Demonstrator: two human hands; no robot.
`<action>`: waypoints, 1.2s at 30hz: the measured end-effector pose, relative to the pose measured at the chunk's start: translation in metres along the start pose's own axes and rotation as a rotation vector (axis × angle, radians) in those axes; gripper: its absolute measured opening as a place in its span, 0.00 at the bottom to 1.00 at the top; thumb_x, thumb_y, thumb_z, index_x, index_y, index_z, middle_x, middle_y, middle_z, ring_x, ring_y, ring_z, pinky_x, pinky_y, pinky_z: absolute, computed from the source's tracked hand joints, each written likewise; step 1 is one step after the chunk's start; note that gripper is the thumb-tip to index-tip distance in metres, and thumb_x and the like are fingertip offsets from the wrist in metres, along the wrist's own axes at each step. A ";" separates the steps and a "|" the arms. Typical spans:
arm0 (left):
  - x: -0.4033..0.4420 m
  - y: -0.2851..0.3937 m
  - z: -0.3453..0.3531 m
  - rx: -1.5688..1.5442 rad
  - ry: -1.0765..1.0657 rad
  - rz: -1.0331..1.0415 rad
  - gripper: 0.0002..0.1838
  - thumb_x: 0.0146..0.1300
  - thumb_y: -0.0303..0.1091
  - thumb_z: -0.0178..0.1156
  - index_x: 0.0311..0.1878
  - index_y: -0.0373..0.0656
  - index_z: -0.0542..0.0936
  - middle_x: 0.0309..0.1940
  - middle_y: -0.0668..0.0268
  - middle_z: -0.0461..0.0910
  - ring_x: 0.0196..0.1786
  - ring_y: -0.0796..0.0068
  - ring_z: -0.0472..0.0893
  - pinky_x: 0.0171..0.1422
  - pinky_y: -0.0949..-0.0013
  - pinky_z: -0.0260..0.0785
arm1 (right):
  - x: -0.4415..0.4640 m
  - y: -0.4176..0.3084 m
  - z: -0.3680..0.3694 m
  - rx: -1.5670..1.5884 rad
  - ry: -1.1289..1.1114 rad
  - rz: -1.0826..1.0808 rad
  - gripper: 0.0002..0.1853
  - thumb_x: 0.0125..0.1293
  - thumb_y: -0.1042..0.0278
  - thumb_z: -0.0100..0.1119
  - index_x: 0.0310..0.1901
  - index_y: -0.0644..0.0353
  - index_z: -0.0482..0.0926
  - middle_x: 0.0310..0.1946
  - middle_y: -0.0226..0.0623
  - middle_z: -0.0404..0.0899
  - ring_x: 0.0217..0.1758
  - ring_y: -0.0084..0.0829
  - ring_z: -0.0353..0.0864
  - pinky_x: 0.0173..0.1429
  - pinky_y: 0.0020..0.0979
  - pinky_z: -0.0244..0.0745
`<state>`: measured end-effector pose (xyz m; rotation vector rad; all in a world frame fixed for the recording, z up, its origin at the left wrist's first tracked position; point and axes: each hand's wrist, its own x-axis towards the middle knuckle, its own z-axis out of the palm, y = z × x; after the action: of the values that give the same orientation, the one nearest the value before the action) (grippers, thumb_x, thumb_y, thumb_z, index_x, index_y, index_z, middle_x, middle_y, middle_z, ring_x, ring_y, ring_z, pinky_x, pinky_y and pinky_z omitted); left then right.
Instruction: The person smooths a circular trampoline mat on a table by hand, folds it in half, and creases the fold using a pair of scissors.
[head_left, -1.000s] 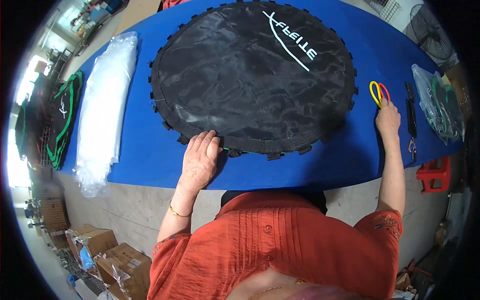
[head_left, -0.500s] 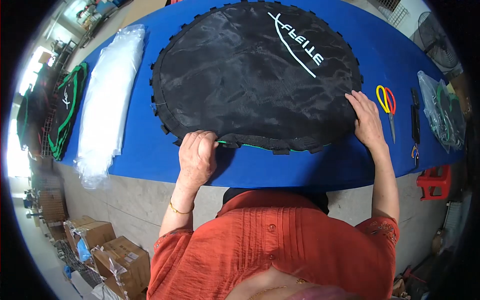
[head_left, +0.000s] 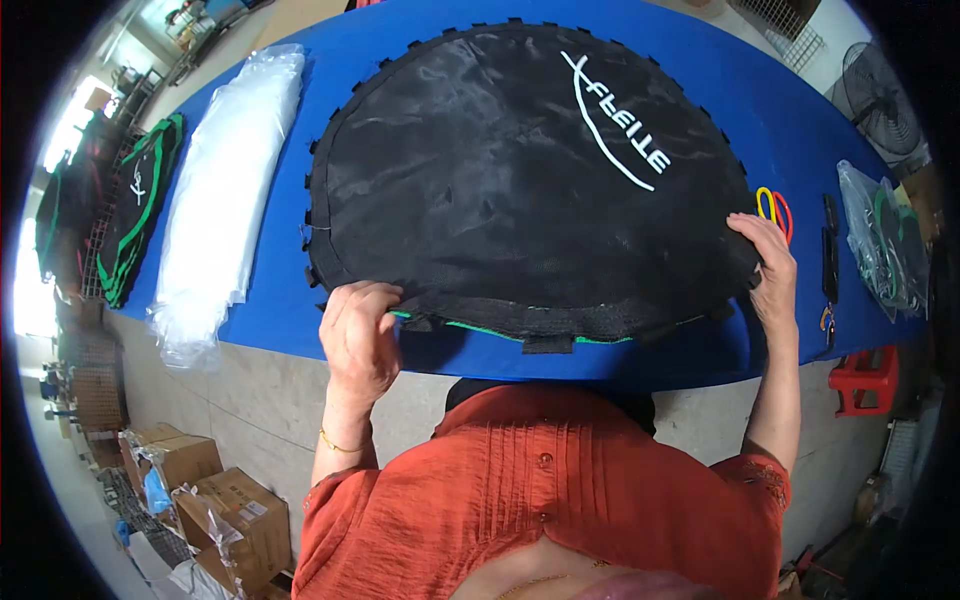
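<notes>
black mat [head_left: 480, 200], "…eite" lettering [head_left: 629, 126], edge in left hand [head_left: 356, 338] and right hand [head_left: 772, 268]

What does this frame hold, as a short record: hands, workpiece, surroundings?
left hand: holding the near left edge of the black mat
right hand: holding its right edge
black mat: roundish, white lettering, green trim at near edge
surface: blue table
left of mat: clear plastic
right of mat: scissors, partly hidden
</notes>
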<state>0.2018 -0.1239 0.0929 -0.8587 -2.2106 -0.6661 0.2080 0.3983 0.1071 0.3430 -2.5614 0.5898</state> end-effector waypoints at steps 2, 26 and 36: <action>-0.001 0.001 -0.012 -0.021 0.032 -0.018 0.14 0.88 0.35 0.51 0.50 0.35 0.79 0.42 0.52 0.88 0.41 0.51 0.86 0.47 0.57 0.79 | -0.001 -0.007 -0.016 0.042 0.020 0.025 0.16 0.67 0.70 0.69 0.55 0.61 0.89 0.53 0.42 0.91 0.62 0.45 0.88 0.71 0.43 0.77; 0.004 -0.116 -0.028 -0.422 0.015 -0.789 0.18 0.75 0.43 0.74 0.48 0.36 0.83 0.34 0.74 0.77 0.38 0.82 0.73 0.43 0.73 0.68 | 0.166 -0.034 -0.068 -0.258 0.246 0.365 0.36 0.68 0.37 0.74 0.60 0.65 0.87 0.48 0.48 0.92 0.51 0.37 0.91 0.59 0.38 0.80; 0.051 -0.197 0.045 -0.049 -0.128 -0.860 0.32 0.76 0.57 0.69 0.41 0.30 0.78 0.29 0.50 0.80 0.33 0.66 0.76 0.42 0.57 0.72 | 0.083 0.116 -0.005 -0.140 0.137 0.548 0.46 0.73 0.33 0.68 0.78 0.65 0.72 0.74 0.60 0.76 0.78 0.52 0.76 0.81 0.44 0.67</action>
<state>0.0121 -0.2039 0.0596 0.0893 -2.6622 -1.0698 0.1003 0.4919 0.1136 -0.4479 -2.5374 0.5894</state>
